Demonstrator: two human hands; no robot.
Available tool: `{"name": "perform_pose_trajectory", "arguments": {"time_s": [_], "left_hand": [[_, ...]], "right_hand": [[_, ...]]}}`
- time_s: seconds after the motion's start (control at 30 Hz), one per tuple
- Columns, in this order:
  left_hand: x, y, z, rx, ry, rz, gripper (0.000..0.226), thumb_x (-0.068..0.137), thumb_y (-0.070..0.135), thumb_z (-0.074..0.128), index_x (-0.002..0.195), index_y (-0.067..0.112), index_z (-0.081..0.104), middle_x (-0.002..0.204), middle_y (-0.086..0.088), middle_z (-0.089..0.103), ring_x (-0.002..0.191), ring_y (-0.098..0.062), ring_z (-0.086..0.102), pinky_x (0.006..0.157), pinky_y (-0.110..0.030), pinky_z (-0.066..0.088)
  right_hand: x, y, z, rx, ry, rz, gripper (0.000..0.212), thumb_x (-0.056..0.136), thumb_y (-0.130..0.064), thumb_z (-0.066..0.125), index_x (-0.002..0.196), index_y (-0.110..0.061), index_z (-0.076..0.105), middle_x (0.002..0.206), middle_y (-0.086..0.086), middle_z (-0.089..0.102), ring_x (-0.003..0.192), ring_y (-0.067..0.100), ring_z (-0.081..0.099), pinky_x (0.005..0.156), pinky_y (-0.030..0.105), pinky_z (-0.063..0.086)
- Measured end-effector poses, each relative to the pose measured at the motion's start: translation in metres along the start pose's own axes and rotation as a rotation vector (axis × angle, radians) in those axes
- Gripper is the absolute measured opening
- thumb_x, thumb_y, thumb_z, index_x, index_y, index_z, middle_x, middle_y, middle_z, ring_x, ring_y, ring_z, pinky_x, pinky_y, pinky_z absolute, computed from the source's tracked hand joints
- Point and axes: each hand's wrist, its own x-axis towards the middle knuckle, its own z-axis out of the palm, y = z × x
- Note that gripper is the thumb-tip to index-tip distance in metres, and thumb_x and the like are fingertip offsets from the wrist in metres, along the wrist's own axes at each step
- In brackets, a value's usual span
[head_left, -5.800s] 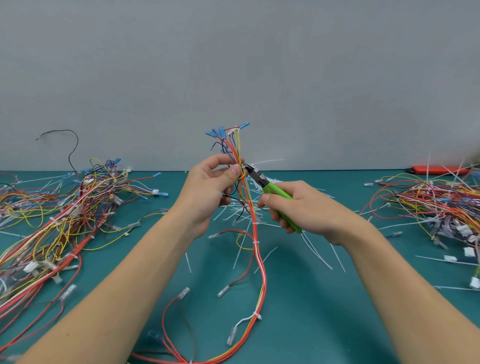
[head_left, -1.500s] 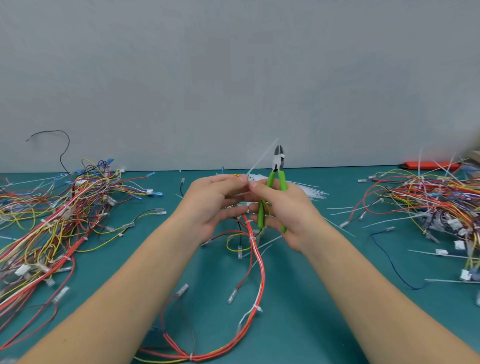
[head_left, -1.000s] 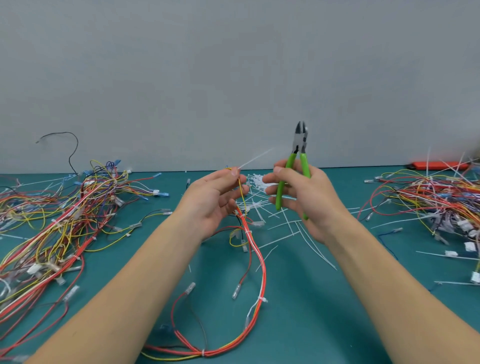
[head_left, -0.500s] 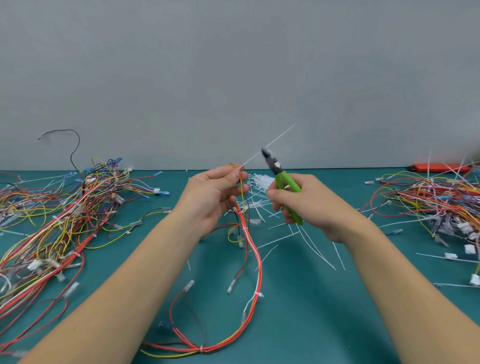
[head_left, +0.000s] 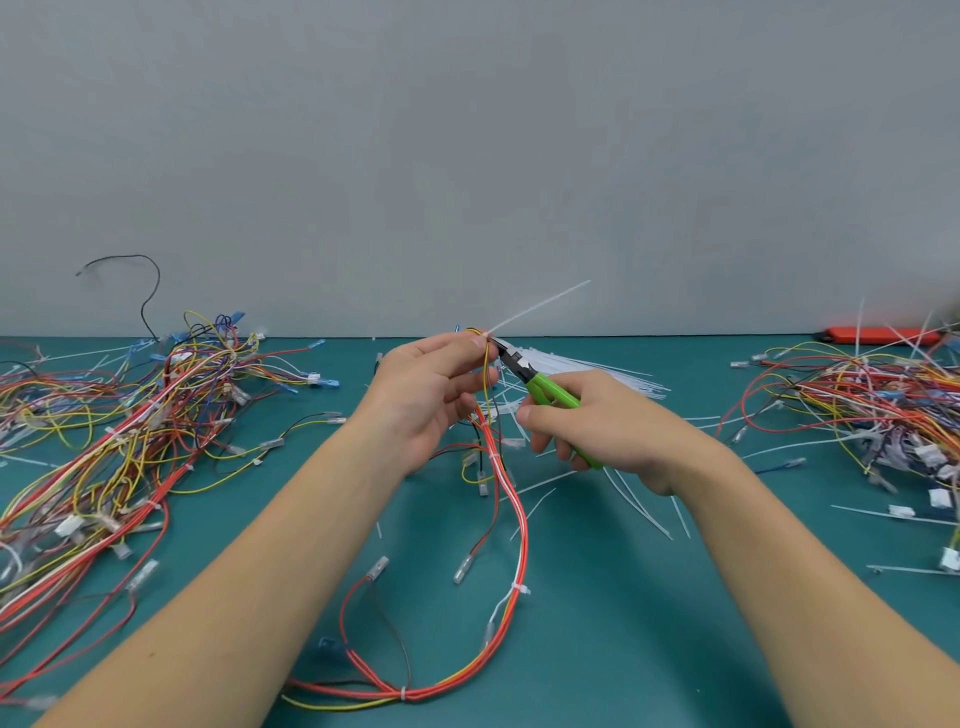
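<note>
bright, even light | soft shadows | wide-angle edge bending | right edge blurred

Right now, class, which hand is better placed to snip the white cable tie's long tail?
The right hand: it grips the green-handled cutters, whose tip sits at the base of the white cable-tie tail. The left hand pinches the red and yellow wire bundle, steadying it.

On the teal table top (head_left: 597, 649), far left, a big tangle of red, yellow and blue wire harnesses (head_left: 130, 441); far right, a second tangle (head_left: 857, 410) with an orange-red flat object (head_left: 878, 334) behind it by the wall. In the middle, a sheaf of white cable ties (head_left: 613, 376), loose cut tie ends (head_left: 639, 506) beside it, and the tied lower loop of a red harness (head_left: 521, 545).
</note>
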Motion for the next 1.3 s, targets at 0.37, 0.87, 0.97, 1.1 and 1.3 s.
{"name": "perform_pose_trajectory", "arguments": {"time_s": [0.37,0.87,0.97,1.1,1.3], "left_hand": [[-0.001,-0.004,0.0,0.032,0.025,0.001,0.009,0.095,0.009,0.068,0.1,0.007,0.075,0.086,-0.003,0.077,0.064,-0.012,0.07,0.046,-0.018,0.043],[0.0,-0.007,-0.001,0.025,0.043,-0.008,0.015,0.094,0.009,0.07,0.108,0.004,0.073,0.088,-0.004,0.077,0.063,-0.012,0.07,0.045,-0.018,0.043],[-0.002,-0.006,0.0,0.024,0.044,-0.016,0.016,0.094,0.009,0.07,0.109,0.003,0.073,0.087,-0.004,0.077,0.063,-0.012,0.07,0.045,-0.018,0.043],[-0.004,-0.005,0.001,0.03,0.043,-0.031,0.016,0.094,0.009,0.071,0.108,0.004,0.073,0.087,-0.003,0.077,0.063,-0.012,0.07,0.045,-0.019,0.044],[-0.006,0.003,-0.001,0.07,0.026,-0.068,0.014,0.096,0.014,0.068,0.108,0.009,0.074,0.088,0.0,0.078,0.066,-0.012,0.072,0.047,-0.019,0.046]], "right_hand": [[-0.002,-0.003,0.005,0.067,0.004,0.033,0.02,0.098,-0.036,0.066,0.09,-0.018,0.064,0.088,0.009,0.077,0.069,0.018,0.055,0.059,0.032,0.046],[0.003,0.001,0.008,0.051,0.0,0.023,0.029,0.107,-0.035,0.051,0.092,-0.015,0.065,0.066,0.001,0.065,0.054,0.017,0.048,0.047,0.028,0.041],[0.003,0.002,0.008,0.062,-0.004,0.028,0.03,0.107,-0.036,0.05,0.09,-0.014,0.065,0.063,0.002,0.061,0.051,0.017,0.047,0.046,0.027,0.04],[0.003,0.003,0.008,0.073,0.014,0.041,0.034,0.107,-0.038,0.05,0.086,-0.015,0.063,0.057,0.0,0.054,0.045,0.015,0.042,0.043,0.023,0.037],[0.008,0.004,0.001,0.155,0.202,0.015,0.032,0.1,-0.045,0.061,0.082,-0.018,0.057,0.06,0.001,0.057,0.05,0.016,0.045,0.045,0.028,0.041]]}}
